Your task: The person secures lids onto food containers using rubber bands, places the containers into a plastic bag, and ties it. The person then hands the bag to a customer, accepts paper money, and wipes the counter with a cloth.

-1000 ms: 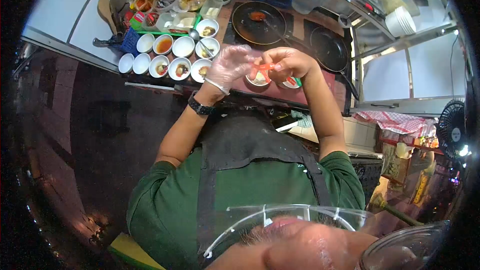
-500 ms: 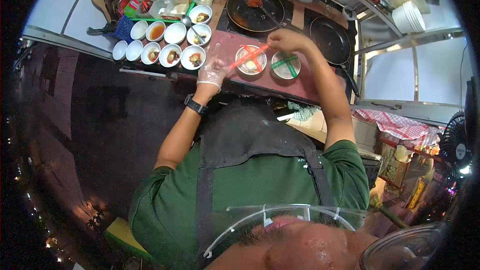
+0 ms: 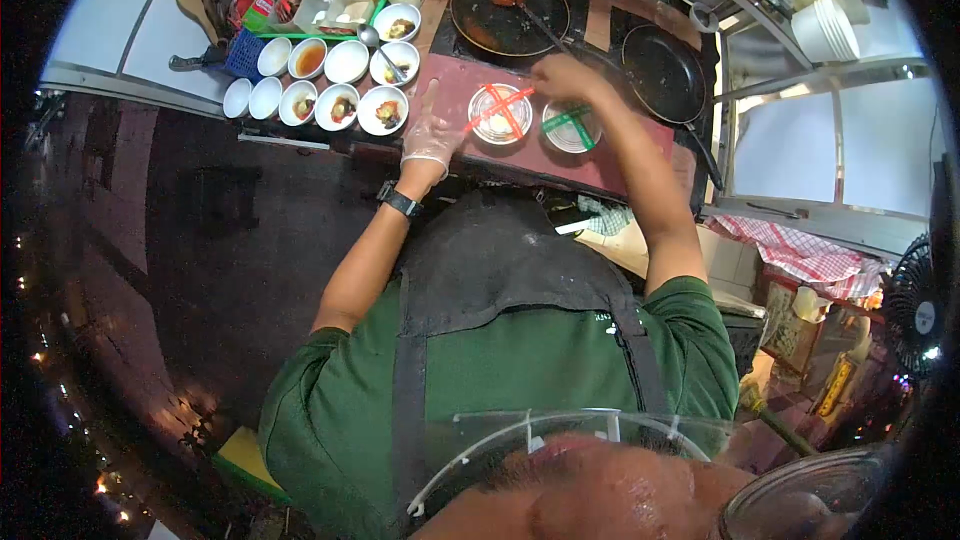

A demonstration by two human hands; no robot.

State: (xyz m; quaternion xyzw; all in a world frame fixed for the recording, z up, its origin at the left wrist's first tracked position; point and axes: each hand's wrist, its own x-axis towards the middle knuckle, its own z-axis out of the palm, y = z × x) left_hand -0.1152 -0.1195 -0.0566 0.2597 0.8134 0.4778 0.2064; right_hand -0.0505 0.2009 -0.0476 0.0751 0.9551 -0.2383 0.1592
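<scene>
Evidently, in the head view, the step in hand is fixing red tape (image 3: pixel 517 98) crosswise over a lidded white bowl (image 3: pixel 499 130) on the reddish board (image 3: pixel 452 81). The gloved left hand (image 3: pixel 432 140) is spread beside the bowl, near one tape end; the bare right hand (image 3: pixel 570 77) is curled at the other, its grip impossible to tell. Laying this strip flat seems to call for even tension and light pressure. A green-taped bowl (image 3: pixel 570 130) sits just beside, under the right forearm.
</scene>
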